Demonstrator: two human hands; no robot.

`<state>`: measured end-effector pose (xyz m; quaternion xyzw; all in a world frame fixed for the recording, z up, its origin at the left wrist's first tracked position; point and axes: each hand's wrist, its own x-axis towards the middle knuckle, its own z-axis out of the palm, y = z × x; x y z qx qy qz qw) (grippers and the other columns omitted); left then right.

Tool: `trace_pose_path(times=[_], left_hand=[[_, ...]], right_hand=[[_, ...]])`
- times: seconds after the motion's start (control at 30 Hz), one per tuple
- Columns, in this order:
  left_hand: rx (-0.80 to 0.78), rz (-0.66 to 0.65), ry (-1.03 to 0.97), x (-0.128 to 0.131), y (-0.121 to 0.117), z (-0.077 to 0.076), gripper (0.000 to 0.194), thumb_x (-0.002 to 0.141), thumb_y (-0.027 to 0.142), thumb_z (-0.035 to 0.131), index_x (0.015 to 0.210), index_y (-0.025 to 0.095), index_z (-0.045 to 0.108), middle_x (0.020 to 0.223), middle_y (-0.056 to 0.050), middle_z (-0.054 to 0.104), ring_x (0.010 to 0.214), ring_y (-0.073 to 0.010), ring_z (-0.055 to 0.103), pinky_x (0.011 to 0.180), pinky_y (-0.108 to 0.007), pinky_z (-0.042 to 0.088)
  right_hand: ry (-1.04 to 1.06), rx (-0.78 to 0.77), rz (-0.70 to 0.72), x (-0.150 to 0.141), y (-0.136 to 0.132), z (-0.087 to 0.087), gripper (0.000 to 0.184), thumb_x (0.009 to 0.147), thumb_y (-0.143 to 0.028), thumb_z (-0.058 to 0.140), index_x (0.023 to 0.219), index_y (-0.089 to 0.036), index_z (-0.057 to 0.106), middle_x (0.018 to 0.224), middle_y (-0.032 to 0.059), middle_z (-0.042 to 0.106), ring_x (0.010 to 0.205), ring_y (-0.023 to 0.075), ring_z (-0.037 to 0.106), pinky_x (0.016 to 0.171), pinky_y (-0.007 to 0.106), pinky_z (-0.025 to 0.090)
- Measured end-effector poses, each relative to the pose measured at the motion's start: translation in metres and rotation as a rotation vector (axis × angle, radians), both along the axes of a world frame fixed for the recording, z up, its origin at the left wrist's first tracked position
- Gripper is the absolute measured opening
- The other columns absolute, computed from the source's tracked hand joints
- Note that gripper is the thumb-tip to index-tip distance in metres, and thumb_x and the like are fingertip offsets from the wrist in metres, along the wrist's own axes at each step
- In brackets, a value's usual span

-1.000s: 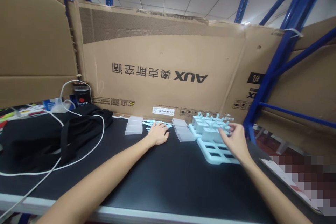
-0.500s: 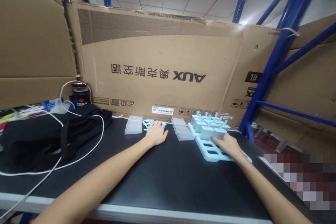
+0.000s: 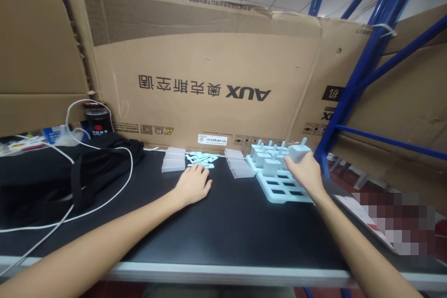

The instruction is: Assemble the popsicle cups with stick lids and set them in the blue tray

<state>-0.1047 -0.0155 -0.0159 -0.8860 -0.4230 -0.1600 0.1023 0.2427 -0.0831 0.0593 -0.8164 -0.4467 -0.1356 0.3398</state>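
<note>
Gripping one mold point(image 3: 299, 150) near the desk's point(image 3: 223, 228) back-right corner is the right hand point(image 3: 307, 173); the left hand point(image 3: 193, 185), its hold hidden, is by several sticks point(image 3: 201, 158) between two clear trays point(image 3: 173, 159).

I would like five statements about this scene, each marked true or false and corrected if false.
1. The right hand holds a light-blue mold. True.
2. The left hand rests on the black bag. False: the left hand is at the light-blue sticks.
3. Translucent pieces lie on both sides of the sticks. True.
4. Every hole of the near frame is filled. False: the near frame shows open holes.
5. The large AUX lettering stands upright. False: the lettering is upside down.
</note>
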Motion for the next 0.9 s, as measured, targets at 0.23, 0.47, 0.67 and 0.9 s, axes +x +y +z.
trace_pose_path(times=[0.23, 0.47, 0.67, 0.9], left_hand=[[-0.082, -0.003, -0.036, 0.002, 0.006, -0.004, 0.043, 0.095, 0.046, 0.034, 0.114, 0.018, 0.060, 0.115, -0.014, 0.062, 0.112, -0.0304, 0.054, 0.097, -0.044, 0.043], [-0.105, -0.008, -0.050, 0.001, 0.009, -0.005, 0.044, 0.095, 0.048, 0.035, 0.115, 0.017, 0.059, 0.117, -0.013, 0.061, 0.113, -0.0298, 0.055, 0.100, -0.043, 0.043], [-0.118, -0.007, -0.060, 0.000, 0.010, -0.006, 0.042, 0.094, 0.047, 0.037, 0.113, 0.017, 0.059, 0.117, -0.014, 0.061, 0.112, -0.0297, 0.056, 0.099, -0.043, 0.043], [-0.139, -0.018, -0.076, 0.000, 0.010, -0.005, 0.041, 0.094, 0.047, 0.036, 0.113, 0.017, 0.059, 0.118, -0.014, 0.061, 0.113, -0.0296, 0.056, 0.100, -0.043, 0.043]], right_hand=[[-0.186, -0.202, 0.457, -0.107, 0.039, 0.030, 0.057, 0.086, -0.060, 0.041, 0.120, -0.014, 0.038, 0.106, 0.0210, 0.066, 0.087, 0.0332, 0.066, 0.070, 0.037, 0.046], [-0.457, -0.431, 0.515, -0.170, 0.097, 0.025, 0.065, 0.085, -0.068, 0.038, 0.121, -0.015, 0.051, 0.107, 0.0200, 0.068, 0.102, 0.0373, 0.064, 0.082, 0.045, 0.046], [-0.506, -0.459, 0.535, -0.191, 0.129, 0.018, 0.071, 0.081, -0.073, 0.045, 0.122, -0.016, 0.055, 0.111, 0.0184, 0.067, 0.106, 0.0341, 0.063, 0.084, 0.042, 0.046], [-0.476, -0.529, 0.696, -0.193, 0.138, 0.012, 0.065, 0.088, -0.060, 0.041, 0.130, -0.011, 0.048, 0.136, 0.0233, 0.047, 0.112, 0.0345, 0.059, 0.088, 0.043, 0.047]])
